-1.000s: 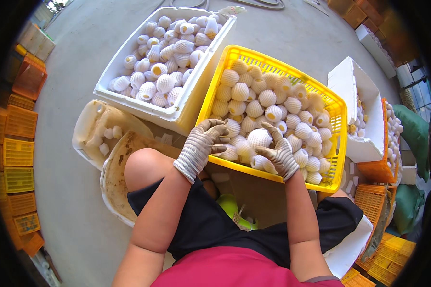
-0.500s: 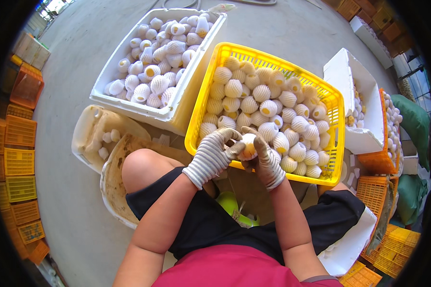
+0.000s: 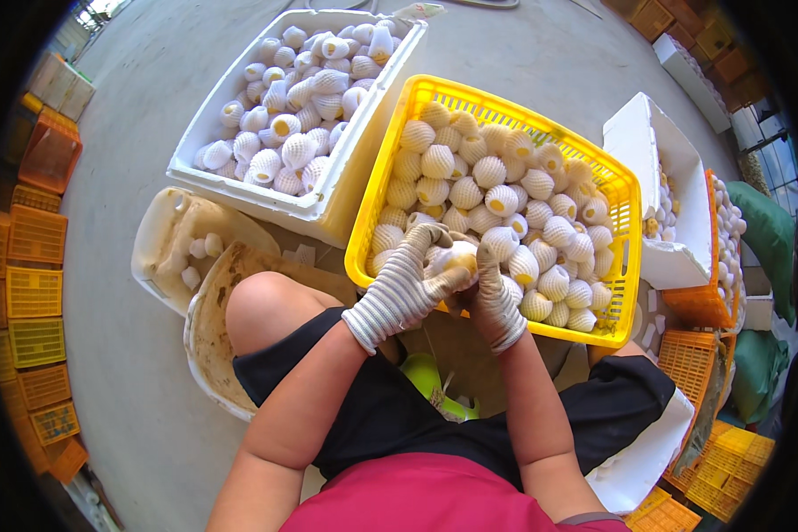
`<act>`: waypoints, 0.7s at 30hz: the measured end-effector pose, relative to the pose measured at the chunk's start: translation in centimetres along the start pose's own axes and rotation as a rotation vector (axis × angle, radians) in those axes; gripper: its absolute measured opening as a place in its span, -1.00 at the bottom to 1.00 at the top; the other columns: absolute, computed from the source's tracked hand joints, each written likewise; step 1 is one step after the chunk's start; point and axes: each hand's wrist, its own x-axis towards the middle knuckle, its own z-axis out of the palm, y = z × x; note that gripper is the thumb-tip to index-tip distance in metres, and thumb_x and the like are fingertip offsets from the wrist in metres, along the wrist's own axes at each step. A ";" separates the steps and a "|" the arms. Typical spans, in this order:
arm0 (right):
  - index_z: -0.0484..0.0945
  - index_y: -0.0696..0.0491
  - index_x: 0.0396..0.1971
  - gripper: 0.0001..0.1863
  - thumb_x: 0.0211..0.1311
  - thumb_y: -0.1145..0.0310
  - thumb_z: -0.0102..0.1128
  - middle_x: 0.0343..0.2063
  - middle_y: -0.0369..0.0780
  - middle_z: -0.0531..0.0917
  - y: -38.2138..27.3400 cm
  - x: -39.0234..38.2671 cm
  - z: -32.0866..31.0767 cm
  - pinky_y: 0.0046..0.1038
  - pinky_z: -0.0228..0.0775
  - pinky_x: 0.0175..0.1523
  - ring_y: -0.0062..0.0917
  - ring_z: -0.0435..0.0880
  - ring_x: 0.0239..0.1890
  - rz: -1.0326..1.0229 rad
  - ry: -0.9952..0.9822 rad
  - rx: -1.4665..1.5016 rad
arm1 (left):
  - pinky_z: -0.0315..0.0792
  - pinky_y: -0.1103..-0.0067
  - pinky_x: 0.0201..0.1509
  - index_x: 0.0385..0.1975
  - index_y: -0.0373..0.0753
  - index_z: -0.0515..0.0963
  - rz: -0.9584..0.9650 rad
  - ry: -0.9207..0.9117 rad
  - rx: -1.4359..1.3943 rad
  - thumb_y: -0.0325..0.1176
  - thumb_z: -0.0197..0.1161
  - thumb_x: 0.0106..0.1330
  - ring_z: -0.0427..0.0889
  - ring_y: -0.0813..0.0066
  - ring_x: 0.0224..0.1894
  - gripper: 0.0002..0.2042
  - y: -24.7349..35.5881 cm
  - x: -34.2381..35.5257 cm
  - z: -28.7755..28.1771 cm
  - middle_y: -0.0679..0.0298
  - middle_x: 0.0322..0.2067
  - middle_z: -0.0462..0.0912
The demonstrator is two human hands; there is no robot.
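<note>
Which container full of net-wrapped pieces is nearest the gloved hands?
The yellow basket: the left hand and right hand are at its near rim. The white foam box ahead-left and filled orange crate at right are farther off.

Over the near rim of the yellow crate (image 3: 563, 333), the gloved left hand (image 3: 408, 282) and right hand (image 3: 498, 306) faced each other, fingers (image 3: 427, 236) curled, bare forearms (image 3: 303, 399) angled toward it.

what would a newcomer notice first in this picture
The bright yellow basket in front of the person stands out first, heaped with round pieces in white foam netting. At its near edge, the gloved left hand and right hand hold a yellowish-white piece. Left of the basket stands a white box, full of more netted pieces.
</note>
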 end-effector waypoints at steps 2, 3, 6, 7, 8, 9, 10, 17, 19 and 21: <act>0.17 -0.10 0.42 -0.07 0.26 -0.50 -0.27 -0.35 -0.32 0.57 -1.0 -0.1 0.6 -0.70 0.34 -0.47 -0.71 0.50 -0.53 -0.066 -0.123 -0.142 | 0.39 0.52 0.22 0.13 -0.23 0.42 0.088 0.021 0.126 -0.46 0.39 0.16 0.51 0.47 0.08 -0.50 -0.2 -0.3 -0.4 0.19 0.04 0.51; 0.21 -0.05 0.39 -0.12 0.31 -0.44 -0.21 -0.38 -0.33 0.57 -1.3 -0.2 0.7 -0.73 0.34 -0.47 -0.75 0.49 -0.54 -0.082 -0.219 -0.041 | 0.39 0.52 0.23 0.18 -0.22 0.40 0.133 0.036 0.190 -0.48 0.41 0.14 0.51 0.47 0.08 -0.44 -0.2 -0.4 -0.9 0.19 0.06 0.50; 0.43 0.09 0.21 -0.42 0.38 -0.01 0.15 -0.46 -0.33 0.57 -1.4 1.9 -2.3 -0.72 0.37 -0.46 -0.76 0.48 -0.56 -0.179 0.094 -0.227 | 0.48 0.52 0.10 0.16 -0.23 0.43 0.169 0.262 0.293 -0.61 0.33 0.09 0.55 0.44 -0.04 -0.44 2.8 -0.9 -4.0 0.17 -0.08 0.55; 0.49 0.09 0.15 -0.50 0.28 0.18 0.28 -0.42 -0.25 0.62 -0.3 3.5 -4.1 -0.63 0.48 -0.34 -0.67 0.54 -0.49 -0.269 0.203 -0.374 | 0.46 0.50 0.12 0.14 -0.24 0.44 0.216 0.421 0.291 -0.62 0.33 0.08 0.55 0.45 -0.05 -0.46 3.1 -1.4 -5.7 0.17 -0.11 0.55; 0.50 0.08 0.15 -0.49 0.23 0.22 0.31 -0.36 -0.20 0.65 0.8 4.7 -6.0 -0.54 0.52 -0.24 -0.56 0.61 -0.40 -0.313 0.214 -0.646 | 0.48 0.52 0.07 0.14 -0.25 0.44 0.254 0.525 0.504 -0.56 0.37 0.10 0.57 0.47 -0.09 -0.46 2.8 -2.0 -9.0 0.18 -0.13 0.57; 0.50 0.07 0.15 -0.47 0.17 0.27 0.35 -0.31 -0.14 0.68 1.8 5.6 -6.9 -0.45 0.56 -0.14 -0.44 0.67 -0.31 -0.351 0.211 -0.918 | 0.49 0.51 0.05 0.14 -0.25 0.44 0.224 0.609 0.729 -0.51 0.39 0.11 0.58 0.44 -0.11 -0.47 3.1 -3.2 -11.8 0.16 -0.13 0.59; 0.49 0.00 0.16 -0.41 0.06 0.31 0.38 -0.12 -0.06 0.67 2.3 5.6 -7.1 -0.31 0.47 0.14 -0.23 0.65 -0.01 -0.318 0.126 -1.050 | 0.50 0.50 0.03 0.13 -0.25 0.45 0.181 0.690 0.946 -0.47 0.42 0.12 0.60 0.40 -0.13 -0.48 3.1 -4.2 -14.6 0.14 -0.14 0.60; 0.56 -0.05 0.07 -0.43 -0.06 0.27 0.41 0.01 -0.01 0.60 3.9 9.1 -5.7 -0.23 0.39 0.23 -0.08 0.53 0.12 -0.251 -0.150 -1.686 | 0.48 0.33 0.09 0.16 -0.21 0.44 -0.330 0.732 1.282 -0.24 0.35 0.24 0.62 0.02 -0.06 -0.51 0.3 -9.9 -23.3 -0.03 -0.03 0.61; 0.59 0.06 -0.02 -0.52 0.02 0.22 0.35 -0.15 -0.07 0.68 3.7 9.1 -6.0 -0.23 0.48 0.08 -0.17 0.65 -0.10 -0.253 -0.124 -1.406 | 0.51 0.42 0.04 0.12 -0.30 0.47 -0.004 0.813 1.056 -0.30 0.35 0.25 0.66 0.16 -0.13 -0.54 1.3 -9.6 -21.1 0.00 -0.09 0.64; 0.57 0.05 -0.01 -0.54 0.10 0.15 0.29 -0.22 -0.21 0.68 3.0 7.9 -6.1 -0.39 0.51 -0.16 -0.43 0.63 -0.24 -0.088 0.012 -0.679 | 0.52 0.53 -0.05 0.04 -0.40 0.50 0.123 0.649 0.425 -0.36 0.35 0.26 0.65 0.40 -0.22 -0.60 6.2 -7.3 -13.7 0.07 -0.18 0.66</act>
